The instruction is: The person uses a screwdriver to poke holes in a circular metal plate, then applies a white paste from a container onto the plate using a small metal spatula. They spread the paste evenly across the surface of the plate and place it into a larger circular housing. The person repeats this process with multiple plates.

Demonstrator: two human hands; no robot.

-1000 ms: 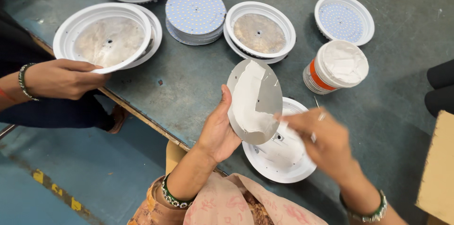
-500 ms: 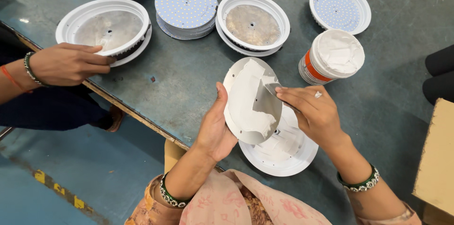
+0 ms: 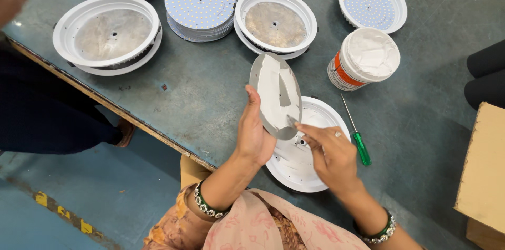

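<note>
Your left hand (image 3: 255, 134) holds the round grey metal disc (image 3: 275, 95) tilted up on edge over the near side of the bench (image 3: 210, 92), thumb along its left rim and palm behind it, the grip closed on the plate. A broad band of white paste already covers the middle of the disc's face, while the grey margins on either side show bare, so the coating looks to be partly spread with the edges left to cover. Your right hand (image 3: 331, 158) comes in from the right with the fingers pinched around a small spreading tool whose tip meets the disc's lower edge; the tool itself is too small to make out. Just beneath both hands, a white round lamp housing (image 3: 300, 168) lies flat, holding no disc. A green-handled screwdriver (image 3: 357, 139) lies just beside its right rim. Further out stands the open white tub of paste with an orange band (image 3: 363, 60). Beyond it, you have two more white housings with bare metal centres (image 3: 108, 34) (image 3: 275, 21), a stack of white dotted LED discs (image 3: 200, 5) between them, and one housing already fitted with an LED disc (image 3: 372, 3) at the far right
</note>
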